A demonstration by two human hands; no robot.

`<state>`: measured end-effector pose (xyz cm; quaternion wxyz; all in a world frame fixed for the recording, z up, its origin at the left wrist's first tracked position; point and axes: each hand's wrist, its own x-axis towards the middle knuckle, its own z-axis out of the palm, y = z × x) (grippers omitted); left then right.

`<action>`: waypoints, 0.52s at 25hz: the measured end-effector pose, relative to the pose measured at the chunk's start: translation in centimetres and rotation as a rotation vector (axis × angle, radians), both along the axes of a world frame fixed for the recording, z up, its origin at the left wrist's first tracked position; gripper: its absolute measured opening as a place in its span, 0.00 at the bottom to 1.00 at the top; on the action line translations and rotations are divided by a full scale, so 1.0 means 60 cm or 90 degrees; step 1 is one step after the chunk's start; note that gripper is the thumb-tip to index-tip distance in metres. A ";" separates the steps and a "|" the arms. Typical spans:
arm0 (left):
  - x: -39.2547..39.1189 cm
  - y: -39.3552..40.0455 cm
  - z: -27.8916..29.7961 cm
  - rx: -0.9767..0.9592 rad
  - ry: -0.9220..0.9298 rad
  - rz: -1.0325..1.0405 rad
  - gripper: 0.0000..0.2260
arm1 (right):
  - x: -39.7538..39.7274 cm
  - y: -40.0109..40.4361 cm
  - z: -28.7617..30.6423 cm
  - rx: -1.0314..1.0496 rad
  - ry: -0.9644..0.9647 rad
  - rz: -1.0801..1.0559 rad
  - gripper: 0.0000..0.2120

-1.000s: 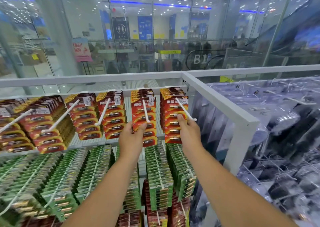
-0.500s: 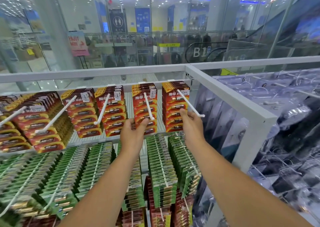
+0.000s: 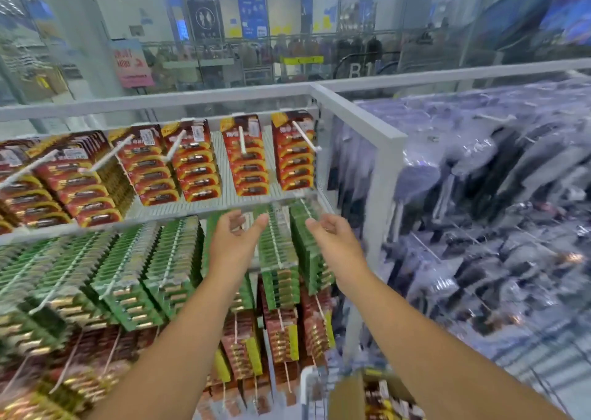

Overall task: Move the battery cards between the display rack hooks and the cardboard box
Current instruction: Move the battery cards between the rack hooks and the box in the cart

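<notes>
Two empty hands in front of a rack of battery cards.

The left hand and right hand hang apart before the green cards of the second row, fingers loosely curled, holding and touching nothing. Above them, glossy red-and-yellow battery cards hang in stacked rows on thin white hooks near the top right corner of the white metal rack; their print is too blurred to read. Lower rows carry brown and yellow cards. A brown cardboard box with cards inside sits at the bottom edge, under the right forearm. Shiny clear plastic packets fill the rack's right side. Behind the glass, a sign reads "B1".
</notes>
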<state>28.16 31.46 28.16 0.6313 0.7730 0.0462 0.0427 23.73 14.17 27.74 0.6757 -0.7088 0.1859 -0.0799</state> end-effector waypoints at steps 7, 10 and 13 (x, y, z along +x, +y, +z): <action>-0.193 -0.133 -0.081 0.005 0.029 -0.103 0.21 | -0.251 -0.116 -0.107 0.024 0.016 -0.045 0.22; -0.255 -0.211 -0.131 -0.010 0.069 -0.166 0.20 | -0.346 -0.207 -0.159 0.034 0.073 -0.110 0.23; -0.304 -0.290 -0.192 0.029 0.111 -0.226 0.21 | -0.434 -0.286 -0.215 0.034 0.132 -0.193 0.24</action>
